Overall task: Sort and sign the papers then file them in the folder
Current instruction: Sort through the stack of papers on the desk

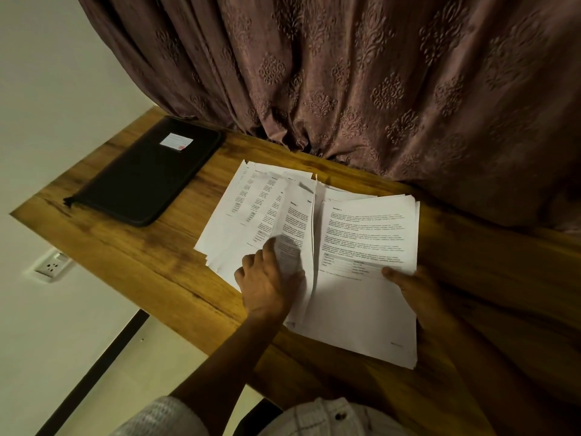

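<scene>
Wooden desk (141, 262), black folder (141, 177) far left. L hand (270, 281) pinches a lifted sheet (297, 221); R hand (415, 291) grips stack (361, 303) edge.

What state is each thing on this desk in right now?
Black zip folder: closed, flat on the wooden desk.
Left pile of white printed sheets: fanned out loosely.
Right pile of white printed sheets: stacked.
Lifted sheet: curled up between the piles.
Left hand: grip on lifted sheet.
Right hand: grips right pile's edge.
Patterned brown curtain: drawn shut.
</scene>
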